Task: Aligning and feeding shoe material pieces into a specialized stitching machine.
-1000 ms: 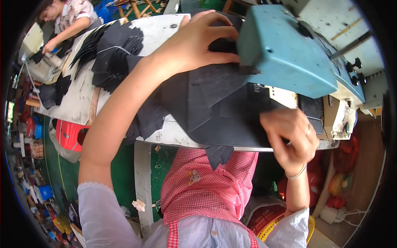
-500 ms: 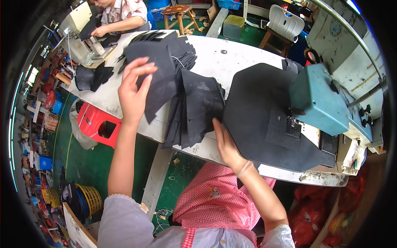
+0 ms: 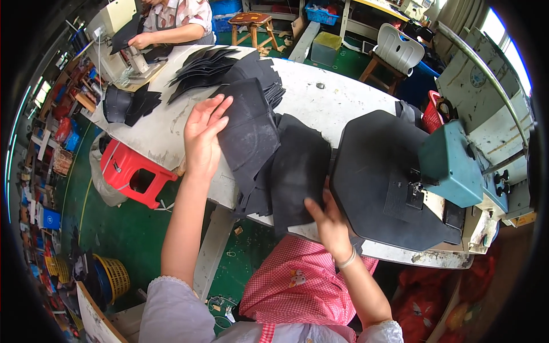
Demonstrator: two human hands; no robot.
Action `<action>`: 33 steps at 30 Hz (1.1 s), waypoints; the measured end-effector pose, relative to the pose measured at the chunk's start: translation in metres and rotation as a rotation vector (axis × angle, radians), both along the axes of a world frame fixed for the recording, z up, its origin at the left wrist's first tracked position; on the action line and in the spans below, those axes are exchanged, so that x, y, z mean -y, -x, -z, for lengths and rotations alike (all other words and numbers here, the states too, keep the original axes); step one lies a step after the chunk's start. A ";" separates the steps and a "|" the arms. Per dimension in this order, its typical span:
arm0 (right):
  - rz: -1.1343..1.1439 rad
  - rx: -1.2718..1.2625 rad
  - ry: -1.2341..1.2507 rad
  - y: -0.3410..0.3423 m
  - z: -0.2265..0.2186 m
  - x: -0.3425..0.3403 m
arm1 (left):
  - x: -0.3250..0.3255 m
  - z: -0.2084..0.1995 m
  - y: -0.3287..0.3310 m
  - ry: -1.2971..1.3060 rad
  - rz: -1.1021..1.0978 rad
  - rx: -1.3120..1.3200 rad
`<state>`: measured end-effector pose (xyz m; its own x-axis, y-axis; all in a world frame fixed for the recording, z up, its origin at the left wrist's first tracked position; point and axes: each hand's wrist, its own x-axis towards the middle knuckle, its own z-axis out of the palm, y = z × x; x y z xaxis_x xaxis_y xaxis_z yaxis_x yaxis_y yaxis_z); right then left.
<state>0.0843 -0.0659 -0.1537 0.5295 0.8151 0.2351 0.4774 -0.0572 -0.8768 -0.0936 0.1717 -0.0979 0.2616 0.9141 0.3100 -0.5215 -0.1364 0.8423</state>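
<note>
My left hand [image 3: 205,137] has its fingers apart and curved, the tips overlapping the left edge of a black, flat, seamed piece [image 3: 250,128]. That piece lies tilted over other black pieces. To its right, a second black piece [image 3: 297,166] stands at the table's near edge. My right hand [image 3: 333,226] closes on its lower right edge, thumb in front and other fingers partly hidden behind. Close to my right hand is the black, many-sided work plate [image 3: 369,171] of a teal sewing machine [image 3: 452,163].
Black pieces [image 3: 200,71] are fanned at the back of the white table [image 3: 309,77]. At the far left a person [image 3: 177,26] works at another machine [image 3: 117,51]. A red stool [image 3: 134,171] stands left of the table. A metal bar [image 3: 486,68] arches over the right side.
My left hand has shifted right and slightly down, and the black piece beside it sits farther right. My right hand has moved right and down, its thumb now over the second piece.
</note>
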 end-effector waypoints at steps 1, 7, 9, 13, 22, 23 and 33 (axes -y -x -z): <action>-0.093 -0.415 -0.039 0.009 -0.005 0.017 | -0.004 0.006 -0.008 -0.020 0.010 -0.019; -0.524 -0.694 0.059 -0.003 -0.031 0.084 | 0.003 0.032 -0.037 -0.792 -0.281 -1.015; -0.528 -0.733 0.079 -0.013 -0.037 0.097 | 0.035 0.003 -0.039 -0.943 -0.473 -1.129; -0.587 -0.645 0.078 -0.029 -0.042 0.114 | 0.109 -0.062 -0.029 -0.899 0.170 -0.964; -0.319 -0.238 -0.008 -0.025 -0.095 0.126 | 0.181 -0.067 -0.041 -0.397 0.622 -0.855; -0.252 -0.082 -0.075 -0.028 -0.096 0.126 | 0.184 -0.068 -0.045 -0.408 0.652 -0.863; -0.124 0.174 -0.036 -0.046 -0.116 0.121 | 0.210 -0.071 -0.065 -0.374 0.682 -0.868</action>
<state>0.1304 -0.1868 -0.0375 0.3750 0.8606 0.3445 0.6229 0.0413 -0.7812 -0.0285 -0.0380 -0.0267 0.9201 0.3917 0.0059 0.1497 -0.3654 0.9188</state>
